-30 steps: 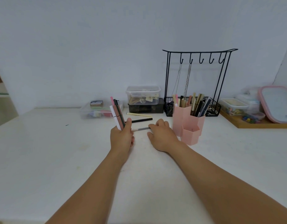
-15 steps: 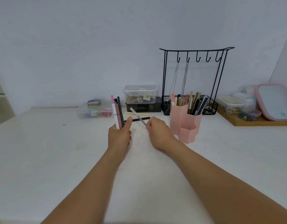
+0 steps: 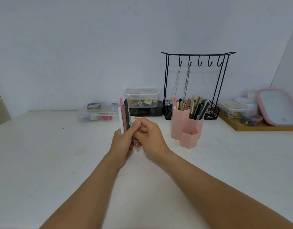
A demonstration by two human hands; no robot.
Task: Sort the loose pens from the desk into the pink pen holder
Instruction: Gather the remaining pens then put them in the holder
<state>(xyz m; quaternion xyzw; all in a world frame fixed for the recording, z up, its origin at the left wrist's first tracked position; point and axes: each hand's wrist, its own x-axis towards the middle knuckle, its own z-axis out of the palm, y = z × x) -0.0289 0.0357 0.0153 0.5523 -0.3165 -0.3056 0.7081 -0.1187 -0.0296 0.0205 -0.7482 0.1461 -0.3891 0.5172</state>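
My left hand [image 3: 121,143] grips an upright bundle of pens [image 3: 123,115]: white, pink, brown and dark green. My right hand [image 3: 148,135] is pressed against it, fingers curled round a grey pen [image 3: 134,142] that lies alongside the bundle. The pink pen holder [image 3: 187,129], made of hexagonal tubes, stands on the white desk just right of my hands, its taller tubes full of pens and its low front tube looking empty. A yellow pen [image 3: 140,118] lies on the desk behind my right hand. The black pen seen earlier is hidden by my hands.
Against the wall stand a clear box of small items [image 3: 97,113], a lidded clear tub on a black box [image 3: 142,98], and a black wire hook stand with chains [image 3: 196,83]. A wooden tray with containers and a pink-rimmed lid [image 3: 277,107] sits at the right.
My right hand lifted the grey pen off the desk and brought it left, up against the bundle in my left hand. The two hands now touch.
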